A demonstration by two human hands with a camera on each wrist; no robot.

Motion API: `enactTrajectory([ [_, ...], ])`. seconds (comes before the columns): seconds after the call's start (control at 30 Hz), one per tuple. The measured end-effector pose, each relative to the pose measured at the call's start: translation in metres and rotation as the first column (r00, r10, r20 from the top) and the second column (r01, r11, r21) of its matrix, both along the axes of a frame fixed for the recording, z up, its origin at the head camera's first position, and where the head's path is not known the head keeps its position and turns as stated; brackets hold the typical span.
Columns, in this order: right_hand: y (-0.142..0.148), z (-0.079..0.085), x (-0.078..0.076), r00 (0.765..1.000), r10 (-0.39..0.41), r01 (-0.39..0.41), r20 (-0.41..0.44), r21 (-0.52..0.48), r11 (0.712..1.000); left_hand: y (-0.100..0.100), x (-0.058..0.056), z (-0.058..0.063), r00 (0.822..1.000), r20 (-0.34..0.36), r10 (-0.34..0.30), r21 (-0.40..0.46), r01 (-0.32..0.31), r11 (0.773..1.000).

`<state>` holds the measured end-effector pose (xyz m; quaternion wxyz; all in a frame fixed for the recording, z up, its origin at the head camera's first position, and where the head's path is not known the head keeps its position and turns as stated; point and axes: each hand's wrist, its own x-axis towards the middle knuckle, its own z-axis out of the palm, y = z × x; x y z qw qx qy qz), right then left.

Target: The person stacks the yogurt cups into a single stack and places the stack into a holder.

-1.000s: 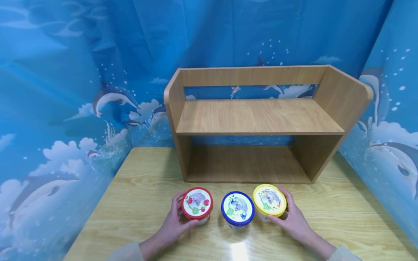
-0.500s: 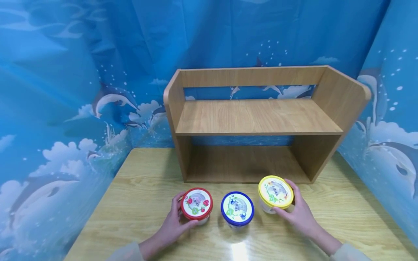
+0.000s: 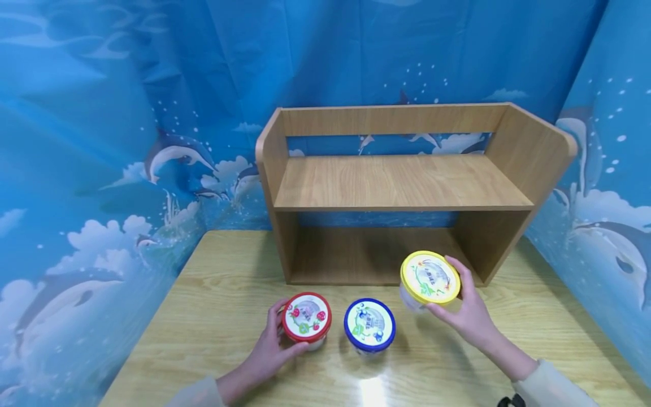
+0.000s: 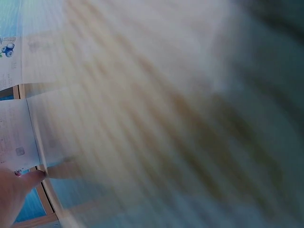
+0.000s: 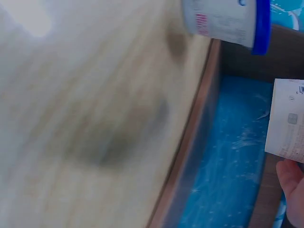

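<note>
My right hand [image 3: 470, 316] grips a tub with a yellow lid [image 3: 430, 277], thumb at the near side and fingers round the far right. The tub is raised off the table, overlapping the shelf's lower front edge in the head view. In the right wrist view its white wall [image 5: 287, 121] shows above the thumb. My left hand [image 3: 268, 347] holds a red-lidded tub [image 3: 307, 317] that stands on the table. Between the two hands a blue-lidded tub [image 3: 369, 325] stands untouched; the right wrist view shows its white side [image 5: 223, 21].
A two-tier wooden shelf [image 3: 402, 181] stands behind the tubs on the pale wooden table [image 3: 213, 305]. Blue curtains [image 3: 102, 169] printed with dolphins hang at the back and both sides. A small black object [image 3: 511, 401] shows by the right sleeve.
My right hand has lifted the yellow-lidded tub off the table and carried it up and away toward the shelf. The left hand, red-lidded tub and blue-lidded tub have stayed put.
</note>
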<state>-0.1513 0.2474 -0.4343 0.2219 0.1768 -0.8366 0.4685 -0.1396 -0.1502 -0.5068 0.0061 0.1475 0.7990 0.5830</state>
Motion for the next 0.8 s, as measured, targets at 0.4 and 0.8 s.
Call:
enactTrajectory([
  [0.4, -0.024, 0.017, -0.012, 0.997, 0.073, -0.073, -0.003, -0.004, 0.997, 0.000, -0.001, 0.000, 1.000, 0.005, -0.012, 0.042, 0.012, 0.999],
  [0.8, -0.061, 0.018, -0.019, 0.984, 0.179, -0.178, 0.015, -0.032, 0.984, -0.001, -0.001, -0.001, 1.000, -0.009, -0.015, 0.022, 0.015, 1.000],
])
